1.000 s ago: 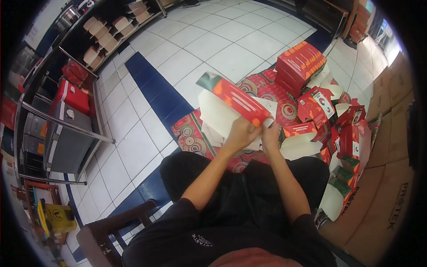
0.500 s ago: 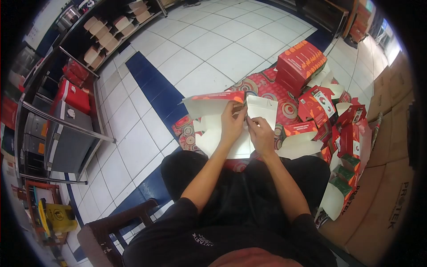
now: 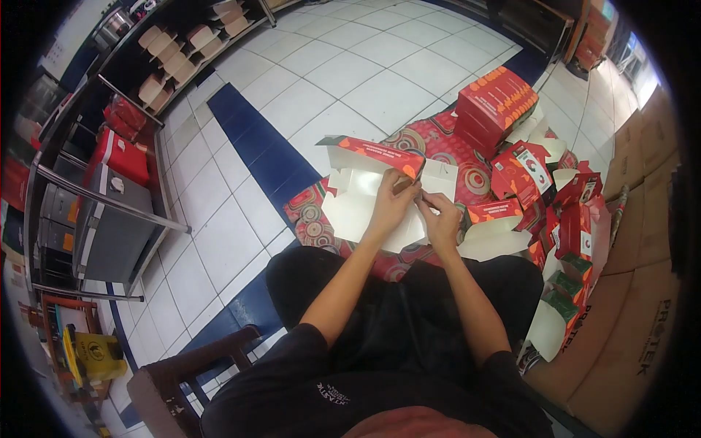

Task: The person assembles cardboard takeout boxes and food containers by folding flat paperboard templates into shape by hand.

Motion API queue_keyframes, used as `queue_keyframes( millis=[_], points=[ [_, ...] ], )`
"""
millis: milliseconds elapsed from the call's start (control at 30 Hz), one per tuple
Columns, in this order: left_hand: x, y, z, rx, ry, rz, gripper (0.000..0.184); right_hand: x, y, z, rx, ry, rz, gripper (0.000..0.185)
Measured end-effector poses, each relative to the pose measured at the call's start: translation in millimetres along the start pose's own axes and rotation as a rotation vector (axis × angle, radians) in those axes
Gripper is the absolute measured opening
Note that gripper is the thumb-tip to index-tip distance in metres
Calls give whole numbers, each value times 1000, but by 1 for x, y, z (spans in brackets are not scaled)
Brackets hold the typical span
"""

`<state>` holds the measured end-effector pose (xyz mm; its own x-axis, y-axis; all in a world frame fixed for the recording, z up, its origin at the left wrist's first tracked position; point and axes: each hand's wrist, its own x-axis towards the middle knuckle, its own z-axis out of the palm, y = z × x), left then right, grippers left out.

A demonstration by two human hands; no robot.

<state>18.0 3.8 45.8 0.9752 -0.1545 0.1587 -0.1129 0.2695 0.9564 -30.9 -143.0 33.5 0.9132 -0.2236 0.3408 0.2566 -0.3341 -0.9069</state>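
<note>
In front of my knees is a partly folded cardboard box (image 3: 358, 182), white inside, with a red and orange printed panel raised along its far side. My left hand (image 3: 394, 201) grips the box's corner, fingers bent over the red panel's right end. Close beside it, my right hand (image 3: 440, 219) pinches the same corner, where a side flap meets the panel; the fingertips partly hide the fold. Beneath the box lies a red patterned cloth (image 3: 310, 219) with circles.
Right of the box, a stack of folded red boxes (image 3: 493, 109) stands on the cloth. Several opened red cartons (image 3: 522, 175) lie nearer me. Large brown cartons (image 3: 621, 321) line the right. A metal rack (image 3: 109, 193) and a wooden chair (image 3: 171, 372) are at left.
Both hands have shifted slightly right with the box corner. The red panel has tilted up and inward, showing more of its printed face.
</note>
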Motion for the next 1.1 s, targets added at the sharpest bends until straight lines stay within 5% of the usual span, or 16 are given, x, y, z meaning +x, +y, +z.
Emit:
queue_keyframes(
  millis=[567, 933, 1100],
  points=[
    [-8, 8, 11, 141, -96, 65, 56, -3, 5, -3, 61, 39, 83, 25],
    [-6, -7, -1, 87, -13, -53, 39, -5, 0, 3, -97, -59, -68, 23],
    [-10, -3, 18, 220, 15, 184, 51, -2, 17, 5, 27, -34, 73, 30]
  ],
)
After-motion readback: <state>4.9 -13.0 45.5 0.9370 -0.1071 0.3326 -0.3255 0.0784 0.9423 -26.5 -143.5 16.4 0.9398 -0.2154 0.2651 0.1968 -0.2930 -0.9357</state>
